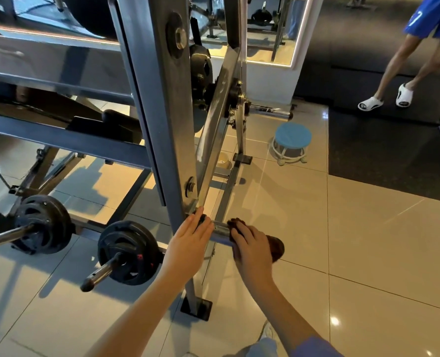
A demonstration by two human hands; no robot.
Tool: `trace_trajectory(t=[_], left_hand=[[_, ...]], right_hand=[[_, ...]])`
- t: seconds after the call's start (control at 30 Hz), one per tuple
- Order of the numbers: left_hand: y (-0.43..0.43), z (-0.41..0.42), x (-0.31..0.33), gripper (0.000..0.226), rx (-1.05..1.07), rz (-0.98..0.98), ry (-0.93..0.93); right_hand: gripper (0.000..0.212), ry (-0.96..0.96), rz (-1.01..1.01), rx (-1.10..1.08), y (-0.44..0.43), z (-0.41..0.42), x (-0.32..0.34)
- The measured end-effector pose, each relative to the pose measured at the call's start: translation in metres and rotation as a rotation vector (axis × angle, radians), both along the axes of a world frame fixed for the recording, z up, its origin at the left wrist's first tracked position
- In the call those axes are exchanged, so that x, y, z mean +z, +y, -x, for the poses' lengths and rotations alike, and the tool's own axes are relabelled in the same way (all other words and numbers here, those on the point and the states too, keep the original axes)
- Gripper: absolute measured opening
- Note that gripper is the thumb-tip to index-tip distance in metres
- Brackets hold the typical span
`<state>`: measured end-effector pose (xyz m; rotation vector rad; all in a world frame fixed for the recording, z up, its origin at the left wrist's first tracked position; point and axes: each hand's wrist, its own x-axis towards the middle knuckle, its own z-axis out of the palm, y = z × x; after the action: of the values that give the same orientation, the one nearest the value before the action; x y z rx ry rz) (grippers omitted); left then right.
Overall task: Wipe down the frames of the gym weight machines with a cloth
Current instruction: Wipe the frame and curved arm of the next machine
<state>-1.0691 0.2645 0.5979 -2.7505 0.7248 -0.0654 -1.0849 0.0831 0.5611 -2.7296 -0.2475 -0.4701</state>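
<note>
Left hand (188, 242) flat, right hand (252, 247) gripping cloth (276, 248)

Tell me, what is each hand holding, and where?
The right hand grips a dark brown cloth bunched over the chrome bar, at its outer end. The left hand holds nothing; its straight fingers rest against the foot of the grey upright.

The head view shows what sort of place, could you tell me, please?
Most likely a gym: a steel weight machine frame, black weight plates on pegs, and dark rubber matting.
</note>
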Motion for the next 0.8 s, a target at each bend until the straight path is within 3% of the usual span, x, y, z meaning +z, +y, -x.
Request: trace_trajectory(t=[0.1, 0.27, 0.47, 0.7, 0.8], left_hand=[[0.0, 0.0, -0.001, 0.063, 0.006, -0.032, 0.0], [-0.003, 0.002, 0.003, 0.065, 0.036, -0.046, 0.046], [-0.012, 0.005, 0.01, 0.062, 0.078, -0.065, -0.021], [-0.02, 0.011, 0.004, 0.063, 0.159, -0.004, 0.043], [-0.03, 0.015, 0.005, 0.063, 0.218, -0.022, 0.052]], right_hand=[[0.035, -0.032, -0.005, 0.06, 0.007, -0.014, 0.008], [0.039, -0.07, 0.079, 0.132, -0.044, 0.019, -0.006], [0.046, 0.054, 0.021, 0.195, 0.011, -0.023, 0.013], [0.032, -0.176, 0.116, 0.369, -0.054, 0.006, 0.007], [0.033, -0.051, 0.033, 0.362, -0.031, -0.015, 0.007]])
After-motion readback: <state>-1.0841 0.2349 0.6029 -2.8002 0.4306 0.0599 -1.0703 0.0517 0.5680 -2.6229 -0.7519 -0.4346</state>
